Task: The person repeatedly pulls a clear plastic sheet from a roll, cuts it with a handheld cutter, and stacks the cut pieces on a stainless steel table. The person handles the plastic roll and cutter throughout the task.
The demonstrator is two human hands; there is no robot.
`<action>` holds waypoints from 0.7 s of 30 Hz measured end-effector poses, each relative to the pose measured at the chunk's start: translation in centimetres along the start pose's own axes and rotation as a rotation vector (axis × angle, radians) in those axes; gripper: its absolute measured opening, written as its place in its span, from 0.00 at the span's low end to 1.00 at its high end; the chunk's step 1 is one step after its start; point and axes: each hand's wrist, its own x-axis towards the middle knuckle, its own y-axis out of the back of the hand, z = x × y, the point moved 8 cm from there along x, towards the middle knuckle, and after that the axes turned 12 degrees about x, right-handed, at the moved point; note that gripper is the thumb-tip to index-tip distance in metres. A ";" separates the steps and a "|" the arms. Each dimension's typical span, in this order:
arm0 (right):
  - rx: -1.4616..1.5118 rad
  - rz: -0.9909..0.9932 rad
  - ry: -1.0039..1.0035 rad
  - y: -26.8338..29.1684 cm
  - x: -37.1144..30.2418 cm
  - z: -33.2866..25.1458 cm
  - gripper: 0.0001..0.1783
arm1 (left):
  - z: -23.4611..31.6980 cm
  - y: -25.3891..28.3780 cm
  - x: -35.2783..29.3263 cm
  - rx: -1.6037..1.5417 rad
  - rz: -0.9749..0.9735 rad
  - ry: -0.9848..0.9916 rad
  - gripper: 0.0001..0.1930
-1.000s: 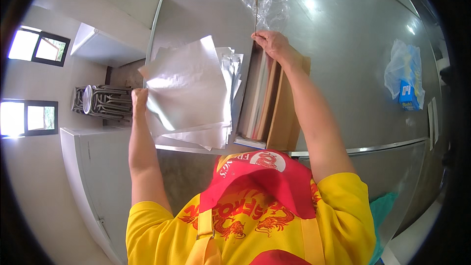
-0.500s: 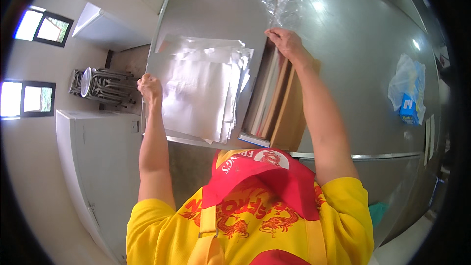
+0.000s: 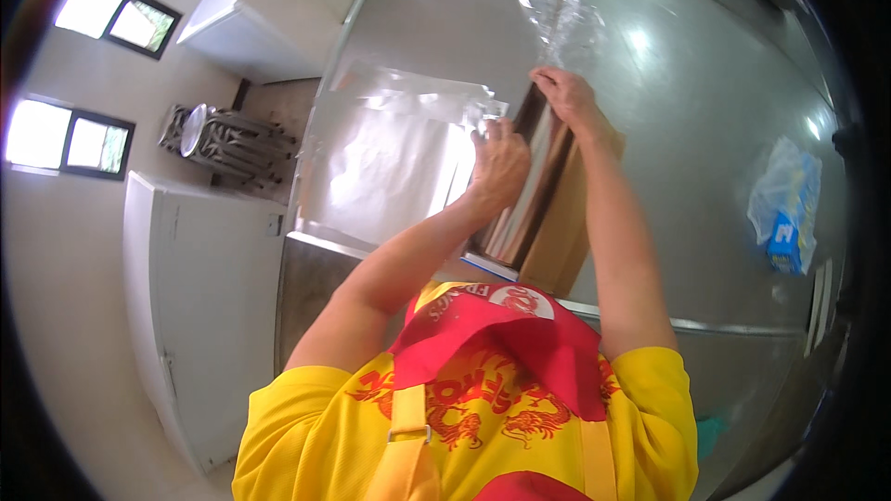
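Observation:
A pile of silvery foil sheets [image 3: 385, 162] lies on the steel table, its edges uneven. Right of it stands a long open cardboard box [image 3: 555, 237], slanted, with a pale roll [image 3: 516, 209] inside. My left hand [image 3: 501, 165] reaches across between pile and box, fingers stretched out at the pile's right edge, slightly blurred. At the box's far end is my right hand [image 3: 570, 97], thumb and fingers pressed together; what they pinch is hidden. Crumpled clear plastic film [image 3: 561, 23] with a thin brown strip lies beyond that hand.
A blue box in a clear plastic bag [image 3: 784, 223] lies on the steel table [image 3: 687, 167] at the right. Left of the table stand a white cabinet [image 3: 218, 315] and stacked metal stools [image 3: 223, 144]. The table's front edge [image 3: 696, 326] runs close to my body.
My left hand has left the table's left edge, opened, and moved right to the pile's right side. My right hand stays at the box's far end. The whole view has shifted somewhat.

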 end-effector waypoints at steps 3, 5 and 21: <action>-0.005 -0.028 -0.088 0.7 0.0 0.0 0.16 | -0.4 -0.1 1.3 -0.205 0.096 0.093 0.14; -0.021 -0.017 -0.035 0.2 0.2 -0.8 0.16 | -2.2 0.1 1.4 -0.451 0.170 0.227 0.10; 0.019 -0.023 -0.130 0.7 -0.7 -0.3 0.16 | -28.1 16.4 2.5 -1.077 0.075 0.493 0.12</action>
